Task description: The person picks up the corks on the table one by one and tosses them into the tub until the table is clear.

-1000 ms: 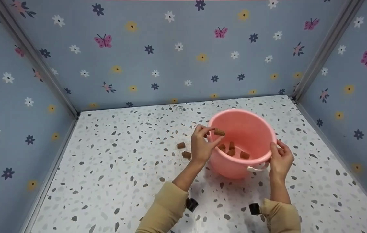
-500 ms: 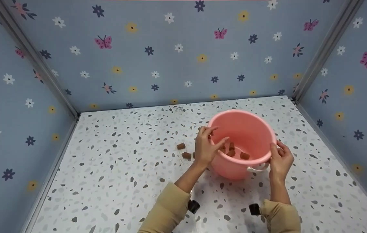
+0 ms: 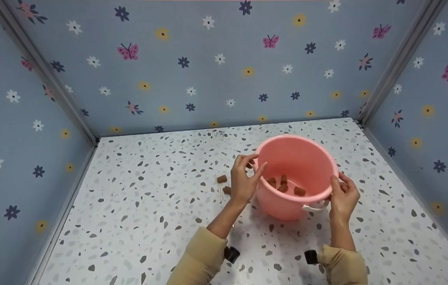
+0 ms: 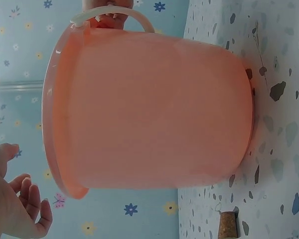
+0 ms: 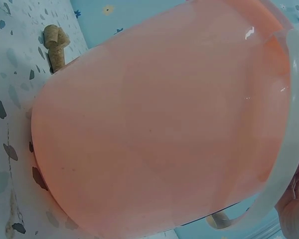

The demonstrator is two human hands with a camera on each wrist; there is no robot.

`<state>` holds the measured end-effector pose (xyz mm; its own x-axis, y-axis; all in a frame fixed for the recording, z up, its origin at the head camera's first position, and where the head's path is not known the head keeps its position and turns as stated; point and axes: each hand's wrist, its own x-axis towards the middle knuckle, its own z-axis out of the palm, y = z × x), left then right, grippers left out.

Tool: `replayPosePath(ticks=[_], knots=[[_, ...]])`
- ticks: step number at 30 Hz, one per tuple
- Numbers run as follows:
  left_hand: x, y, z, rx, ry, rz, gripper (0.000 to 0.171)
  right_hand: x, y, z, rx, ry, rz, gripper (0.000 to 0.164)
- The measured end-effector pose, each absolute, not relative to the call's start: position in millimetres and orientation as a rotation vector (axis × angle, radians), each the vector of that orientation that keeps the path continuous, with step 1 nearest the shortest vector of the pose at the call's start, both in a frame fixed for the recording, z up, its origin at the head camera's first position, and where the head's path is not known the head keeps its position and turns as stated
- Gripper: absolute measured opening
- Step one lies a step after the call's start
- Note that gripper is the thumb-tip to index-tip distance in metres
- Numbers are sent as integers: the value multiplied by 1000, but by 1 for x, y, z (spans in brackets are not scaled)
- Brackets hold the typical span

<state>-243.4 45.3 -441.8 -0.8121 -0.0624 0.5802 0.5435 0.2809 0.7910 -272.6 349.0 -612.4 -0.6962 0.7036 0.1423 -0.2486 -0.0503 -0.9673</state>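
Observation:
A pink bucket (image 3: 287, 206) with a white handle (image 3: 315, 206) stands on the speckled table. Several brown corks (image 3: 299, 191) lie on its bottom. At the bucket's right rim, my right hand (image 3: 343, 198) grips the edge, thumb on top. My left hand (image 3: 243, 182) is at the left rim, thumb and fingers spread apart with nothing between them; the left wrist view shows this hand (image 4: 22, 204) beside the rim too. Just left of that hand, more corks (image 3: 222, 179) lie on the table, and the right wrist view shows a cluster of corks (image 5: 55, 45) past the bucket.
Panels with flowers and butterflies (image 3: 224, 59) enclose the table (image 3: 137, 221) at the back and both sides. Fine crumbs lie about the loose corks. A black wrist camera (image 3: 231, 254) sits by the left cuff, another (image 3: 310, 257) by the right.
The cork pinched in my left hand a second ago has been let go over the bucket. That hand has since drawn back left to the rim. My right hand keeps its grip.

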Motion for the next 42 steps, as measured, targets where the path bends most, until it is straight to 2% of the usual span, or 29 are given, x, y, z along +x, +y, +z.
replayPosePath(ticks=[17, 33, 42], knots=[[-240, 20, -453, -347, -2002, -1606, 24, -269, 348, -609, -434, -1518, 1825, 43], [-246, 0, -488, -258, -2019, -1591, 17, -271, 348, -608, -460, -1510, 1850, 44], [-252, -12, -512, -176, -2072, -1609, 19, -271, 345, -608, -460, -1528, 1820, 44]])
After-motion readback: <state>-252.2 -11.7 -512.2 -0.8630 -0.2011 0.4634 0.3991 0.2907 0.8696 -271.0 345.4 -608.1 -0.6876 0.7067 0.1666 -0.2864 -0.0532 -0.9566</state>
